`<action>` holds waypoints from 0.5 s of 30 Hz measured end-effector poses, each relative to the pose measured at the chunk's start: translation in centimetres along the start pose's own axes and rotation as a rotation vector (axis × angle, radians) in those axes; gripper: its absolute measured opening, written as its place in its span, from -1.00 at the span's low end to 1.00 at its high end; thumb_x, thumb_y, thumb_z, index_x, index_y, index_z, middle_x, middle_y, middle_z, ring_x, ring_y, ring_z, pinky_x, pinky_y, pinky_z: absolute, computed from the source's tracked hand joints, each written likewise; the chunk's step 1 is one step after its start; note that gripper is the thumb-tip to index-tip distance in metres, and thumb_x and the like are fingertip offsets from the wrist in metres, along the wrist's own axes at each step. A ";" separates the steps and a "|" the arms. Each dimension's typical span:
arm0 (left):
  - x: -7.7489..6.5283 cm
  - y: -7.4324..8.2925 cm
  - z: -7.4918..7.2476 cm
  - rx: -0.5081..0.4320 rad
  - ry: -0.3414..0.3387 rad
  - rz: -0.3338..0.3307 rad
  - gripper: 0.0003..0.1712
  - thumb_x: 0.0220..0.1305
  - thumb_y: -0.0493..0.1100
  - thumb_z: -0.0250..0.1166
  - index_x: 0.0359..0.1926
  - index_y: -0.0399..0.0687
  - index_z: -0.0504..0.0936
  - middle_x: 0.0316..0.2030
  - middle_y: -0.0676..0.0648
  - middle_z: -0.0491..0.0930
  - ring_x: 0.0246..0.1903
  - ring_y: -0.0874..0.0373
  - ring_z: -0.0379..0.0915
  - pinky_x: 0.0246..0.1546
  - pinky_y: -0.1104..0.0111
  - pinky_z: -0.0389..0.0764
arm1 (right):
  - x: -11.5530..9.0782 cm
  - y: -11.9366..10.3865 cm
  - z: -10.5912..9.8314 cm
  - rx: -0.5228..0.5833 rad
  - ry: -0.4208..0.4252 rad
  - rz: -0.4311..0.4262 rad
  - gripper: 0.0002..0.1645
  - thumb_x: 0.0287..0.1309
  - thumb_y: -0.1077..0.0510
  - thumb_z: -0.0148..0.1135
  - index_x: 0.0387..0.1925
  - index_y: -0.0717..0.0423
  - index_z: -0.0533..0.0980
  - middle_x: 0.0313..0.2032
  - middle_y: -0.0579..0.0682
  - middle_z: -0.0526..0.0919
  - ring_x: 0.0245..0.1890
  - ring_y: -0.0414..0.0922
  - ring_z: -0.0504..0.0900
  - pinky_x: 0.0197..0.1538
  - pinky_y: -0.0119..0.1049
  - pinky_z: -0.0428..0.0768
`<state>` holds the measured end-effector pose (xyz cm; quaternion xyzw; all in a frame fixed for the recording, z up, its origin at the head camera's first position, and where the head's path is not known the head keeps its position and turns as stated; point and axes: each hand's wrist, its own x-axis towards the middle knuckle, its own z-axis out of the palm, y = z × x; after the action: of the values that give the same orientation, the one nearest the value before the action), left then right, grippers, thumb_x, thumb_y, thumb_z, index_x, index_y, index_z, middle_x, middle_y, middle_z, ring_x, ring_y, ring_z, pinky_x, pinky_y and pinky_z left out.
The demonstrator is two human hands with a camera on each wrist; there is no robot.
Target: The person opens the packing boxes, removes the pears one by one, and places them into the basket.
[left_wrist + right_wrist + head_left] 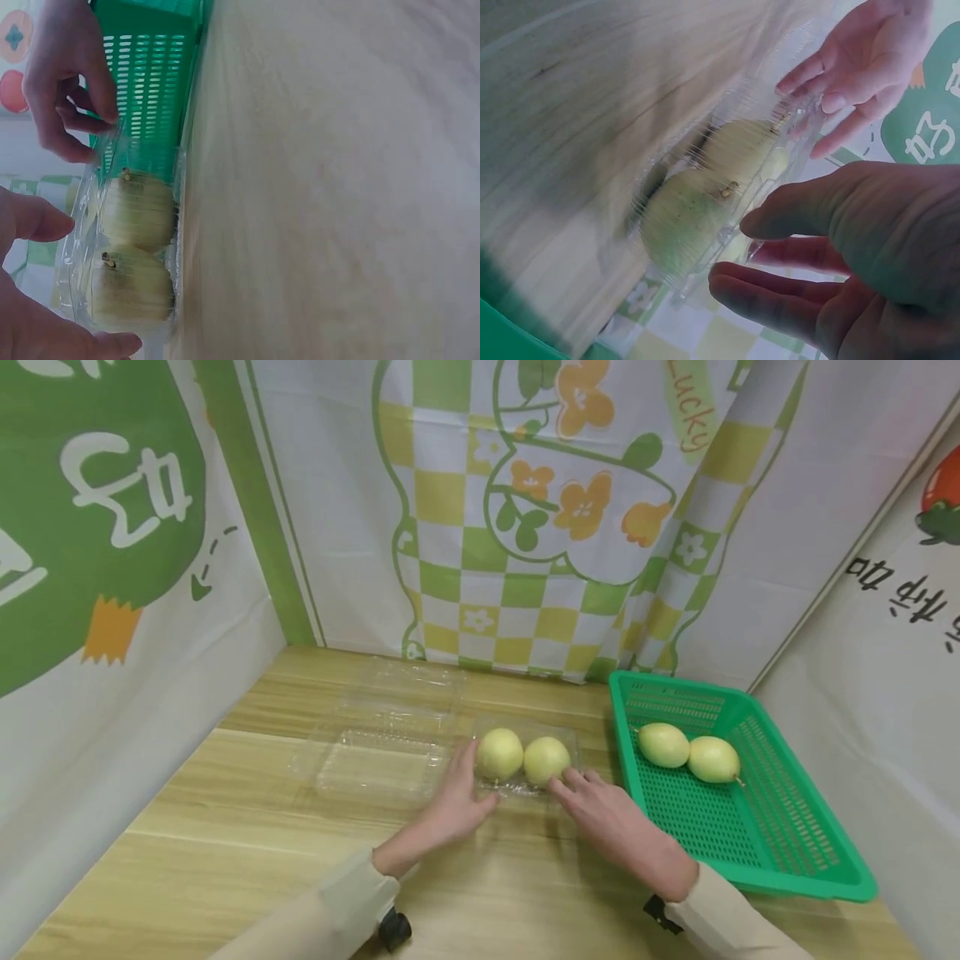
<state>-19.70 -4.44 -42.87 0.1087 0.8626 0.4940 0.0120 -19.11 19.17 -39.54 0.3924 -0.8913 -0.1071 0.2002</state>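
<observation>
Both hands are at the clear box (517, 791), one at each end, so that it lies between them on the wooden surface (187, 877). At the box's left end, the left hand (455, 802) has its fingers spread and fairly straight, the thumb apart from them and towards the near side; in the right wrist view its fingertips touch the plastic. At the near right corner, the right hand (611, 818) has its thumb and fingers about the edge of the box, but whether they pinch it I cannot tell. Inside sit two pale yellow fruits side by side, the left fruit (499, 754) close to the left hand's fingers and the right fruit (547, 762) close to the right hand's fingertips. In the left wrist view, ribbed clear plastic covers them, and both stalks show through it. Just beyond the left hand lies more clear packaging (378, 764), standing open; its see-through layers overlap, so their number is hard to make out. To the right of the right hand stands a green basket (693, 820) with slotted walls, holding two more yellow fruits (663, 745) that touch each other. Behind everything hangs a checked curtain (442, 539).
</observation>
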 end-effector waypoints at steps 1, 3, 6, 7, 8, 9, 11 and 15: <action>0.1 -0.1 0.0 -0.026 -0.001 -0.007 0.06 0.19 -0.22 0.32 0.53 -0.26 -0.16 0.53 -0.37 -0.27 0.51 -0.31 -0.25 0.47 -0.20 -0.07 | 0.0 0.0 -0.1 0.007 -0.002 0.001 -0.42 -0.27 0.56 0.30 -0.16 0.09 0.40 -0.33 0.05 0.53 -0.49 -0.09 0.49 -0.62 -0.43 0.54; 0.3 -0.3 -0.1 -0.085 -0.001 -0.031 0.07 0.18 -0.24 0.32 0.53 -0.27 -0.17 0.53 -0.37 -0.21 0.51 -0.31 -0.23 0.47 -0.21 -0.07 | 0.0 0.1 -0.2 0.014 -0.006 -0.001 -0.45 -0.24 0.56 0.29 -0.18 0.09 0.41 -0.34 0.04 0.52 -0.50 -0.09 0.49 -0.64 -0.43 0.51; 0.4 -0.5 -0.3 -0.159 0.002 -0.080 0.09 0.18 -0.26 0.31 0.53 -0.26 -0.21 0.52 -0.38 -0.19 0.50 -0.32 -0.20 0.46 -0.23 -0.05 | 0.1 0.1 -0.5 0.005 -0.007 -0.005 -0.49 -0.20 0.55 0.30 -0.22 0.07 0.41 -0.39 0.01 0.50 -0.53 -0.13 0.45 -0.68 -0.46 0.45; 0.4 -0.5 -0.3 -0.170 0.006 -0.101 0.09 0.18 -0.26 0.30 0.53 -0.24 -0.22 0.52 -0.37 -0.18 0.50 -0.33 -0.20 0.46 -0.23 -0.05 | 0.2 0.0 -0.5 -0.004 -0.004 -0.007 -0.51 -0.19 0.54 0.31 -0.23 0.07 0.41 -0.40 -0.01 0.49 -0.53 -0.15 0.43 -0.69 -0.47 0.43; 0.4 -0.5 -0.3 -0.186 0.007 -0.117 0.09 0.18 -0.26 0.30 0.54 -0.21 -0.23 0.53 -0.36 -0.19 0.50 -0.32 -0.20 0.45 -0.24 -0.06 | 0.2 0.0 -0.6 -0.010 -0.002 -0.008 -0.52 -0.18 0.53 0.31 -0.24 0.06 0.41 -0.41 -0.02 0.48 -0.54 -0.16 0.43 -0.70 -0.48 0.41; 0.3 -0.4 -0.2 -0.195 0.008 -0.137 0.10 0.20 -0.25 0.29 0.55 -0.18 -0.25 0.53 -0.35 -0.21 0.51 -0.32 -0.22 0.45 -0.24 -0.08 | 0.2 0.0 -0.6 -0.015 0.000 -0.008 -0.53 -0.18 0.53 0.31 -0.25 0.06 0.41 -0.43 -0.03 0.47 -0.56 -0.17 0.41 -0.72 -0.49 0.39; 0.2 -0.4 -0.1 -0.212 0.011 -0.158 0.10 0.20 -0.26 0.28 0.55 -0.15 -0.27 0.53 -0.35 -0.22 0.51 -0.32 -0.23 0.45 -0.26 -0.10 | 0.3 0.1 -0.6 -0.025 0.004 -0.012 -0.54 -0.16 0.51 0.31 -0.26 0.05 0.41 -0.45 -0.04 0.45 -0.58 -0.19 0.39 -0.74 -0.50 0.35; 0.1 -0.5 0.2 -0.256 -0.003 -0.167 0.09 0.23 -0.27 0.23 0.55 -0.18 -0.32 0.52 -0.38 -0.23 0.51 -0.33 -0.26 0.45 -0.26 -0.13 | 0.4 0.1 -0.6 -0.039 0.010 -0.027 -0.56 -0.18 0.50 0.31 -0.29 0.05 0.40 -0.48 -0.05 0.42 -0.61 -0.19 0.35 -0.76 -0.49 0.28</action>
<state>-19.82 -4.52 -43.40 0.0348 0.7985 0.5971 0.0680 -19.18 18.95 -38.83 0.4008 -0.8827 -0.1253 0.2110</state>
